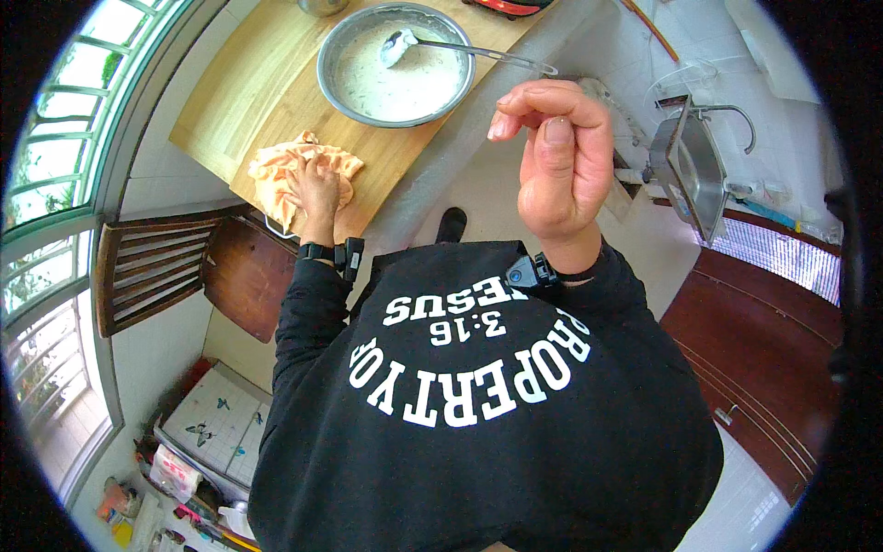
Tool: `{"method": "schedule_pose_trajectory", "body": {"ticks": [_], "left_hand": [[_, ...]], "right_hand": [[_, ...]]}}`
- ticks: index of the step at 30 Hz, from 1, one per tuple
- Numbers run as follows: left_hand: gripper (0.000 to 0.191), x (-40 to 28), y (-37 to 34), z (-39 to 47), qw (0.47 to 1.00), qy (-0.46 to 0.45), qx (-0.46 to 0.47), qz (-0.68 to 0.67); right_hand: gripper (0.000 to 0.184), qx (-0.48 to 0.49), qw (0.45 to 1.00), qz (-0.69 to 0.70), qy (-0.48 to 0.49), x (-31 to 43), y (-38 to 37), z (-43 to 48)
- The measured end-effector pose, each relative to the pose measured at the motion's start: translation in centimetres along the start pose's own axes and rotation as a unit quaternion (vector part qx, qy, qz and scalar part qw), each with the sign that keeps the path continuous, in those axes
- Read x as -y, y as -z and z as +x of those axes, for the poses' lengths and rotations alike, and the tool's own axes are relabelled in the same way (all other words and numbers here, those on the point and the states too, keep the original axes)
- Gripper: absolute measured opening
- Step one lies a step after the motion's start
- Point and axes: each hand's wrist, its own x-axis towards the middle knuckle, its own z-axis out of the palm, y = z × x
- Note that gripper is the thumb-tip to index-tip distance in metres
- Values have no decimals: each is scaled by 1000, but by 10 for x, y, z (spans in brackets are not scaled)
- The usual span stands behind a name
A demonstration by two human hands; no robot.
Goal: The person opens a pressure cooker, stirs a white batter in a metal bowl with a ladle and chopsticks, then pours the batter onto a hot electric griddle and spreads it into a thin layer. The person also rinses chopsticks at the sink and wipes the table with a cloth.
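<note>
My left hand (319, 190) presses on a crumpled orange cloth (272, 169), gripping its folds against a wooden board (227, 110). Beyond the cloth stands a round metal basin (326, 90) of pale, batter-like mixture (386, 90) with darker flecks. A metal spoon (476, 50) leans in it, its bowl coated with white mixture and its handle reaching over the rim to the right. Raised off the board, my right hand (562, 152) is loosely curled near the handle's end, with nothing visible in it.
A metal container (322, 5) and a red-and-black object (510, 7) sit at the far edge. To the left is a slatted wooden chair (252, 276) beside barred windows (62, 138). A steel sink (700, 162) and a dark red wooden cabinet (752, 352) are on the right.
</note>
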Motion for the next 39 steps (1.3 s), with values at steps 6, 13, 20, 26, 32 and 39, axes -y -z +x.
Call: {"method": "schedule_pose_trajectory", "body": {"ticks": [6, 13, 20, 26, 32, 39], "left_hand": [[30, 20, -2, 7, 996, -64, 21, -59], [31, 2, 78, 3, 730, 226, -24, -644], [20, -18, 165, -13, 275, 230, 106, -927], [23, -74, 219, -43, 372, 65, 125, -917], [24, -87, 255, -65, 378, -39, 155, -912], [22, -49, 222, -44, 497, -13, 64, -865]], "right_hand": [[20, 79, 996, -40, -12, 5, -13, -7], [18, 270, 949, -104, -125, -10, -13, -82], [22, 358, 911, -99, -177, -19, -45, -118], [19, 474, 875, 10, -101, -19, -93, -109], [20, 537, 843, 15, -28, -25, -132, -113], [18, 429, 900, -29, -73, -34, -138, -86]]}}
